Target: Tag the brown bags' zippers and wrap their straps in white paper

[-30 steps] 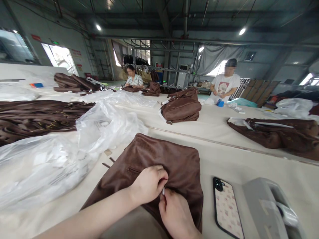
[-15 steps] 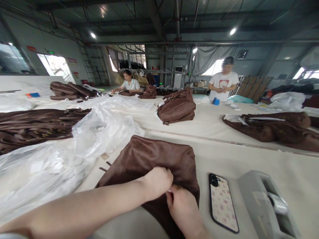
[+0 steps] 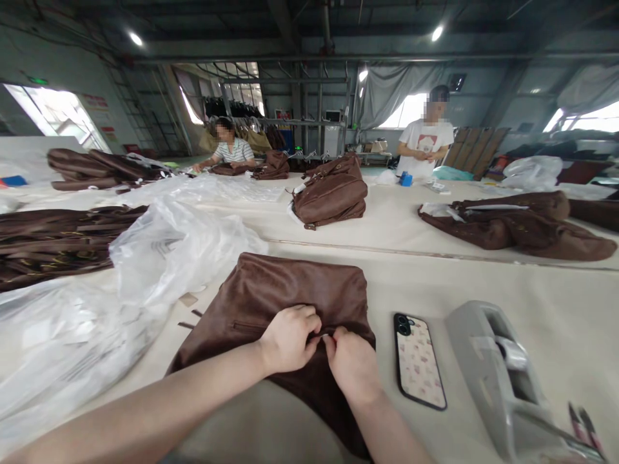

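Note:
A brown leather bag [image 3: 290,274] lies flat on the table in front of me, with a zipped slit across its upper face. Over its middle, my left hand [image 3: 291,338] is closed, thumb and fingers pinched together. My right hand [image 3: 355,364] is also closed in a pinch, its fingertips almost meeting those of the left. A tiny pale bit shows between the fingertips, too small to name. Both hands rest against the leather and cover part of the slit.
Right of the bag lie a phone [image 3: 420,361] and a grey tape dispenser [image 3: 498,367]. Crumpled clear plastic [image 3: 169,251] and stacked brown pieces [image 3: 62,241] are on the left. Another brown bag [image 3: 331,196] sits farther back. Two people [image 3: 425,138] work across the table.
My view has shifted slightly right and down. The left hand has turned so its fingers and thumb show more. Both hands stay close together on the bag.

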Tool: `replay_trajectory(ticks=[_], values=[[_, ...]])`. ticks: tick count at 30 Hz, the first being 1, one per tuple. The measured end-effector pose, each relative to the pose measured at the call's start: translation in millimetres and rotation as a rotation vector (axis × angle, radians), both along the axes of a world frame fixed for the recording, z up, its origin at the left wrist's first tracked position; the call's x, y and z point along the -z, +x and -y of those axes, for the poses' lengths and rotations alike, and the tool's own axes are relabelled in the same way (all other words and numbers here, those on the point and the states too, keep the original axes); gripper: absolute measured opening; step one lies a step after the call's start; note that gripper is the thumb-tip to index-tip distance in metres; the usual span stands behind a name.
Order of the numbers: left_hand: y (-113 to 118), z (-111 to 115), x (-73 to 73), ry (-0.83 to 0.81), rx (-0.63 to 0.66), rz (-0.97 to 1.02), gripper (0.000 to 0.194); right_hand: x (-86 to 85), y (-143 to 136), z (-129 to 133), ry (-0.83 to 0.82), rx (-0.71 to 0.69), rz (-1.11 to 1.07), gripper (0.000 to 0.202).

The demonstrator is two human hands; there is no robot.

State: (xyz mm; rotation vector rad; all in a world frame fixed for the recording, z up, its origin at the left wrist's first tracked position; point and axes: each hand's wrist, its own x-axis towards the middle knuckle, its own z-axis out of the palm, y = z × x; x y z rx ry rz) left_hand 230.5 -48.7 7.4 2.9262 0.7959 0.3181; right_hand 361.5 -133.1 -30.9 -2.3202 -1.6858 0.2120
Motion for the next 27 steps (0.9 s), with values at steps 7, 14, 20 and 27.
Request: replay_trajectory(ticks=[7,14,20,27], values=[[3,0,5.0,0.044,-0.039,-0.061,0.014,-1.7,-5,11,0.012,-0.033,-0.032,0.016],[12,7,19.3,0.196,-0.082,-0.052,0.007,0.4,-17,20,0.021,-0.114,-0.007,0.018],[14,1,19.6,0.304,-0.050,0.098,0.046,1.4,-17,21,0.039,-0.144,-0.015,0.017],[-37,-49,3.2,0.261,-0.252,0.210,0.069,10.2,-7,19,0.171,-0.194,-0.281,0.010]])
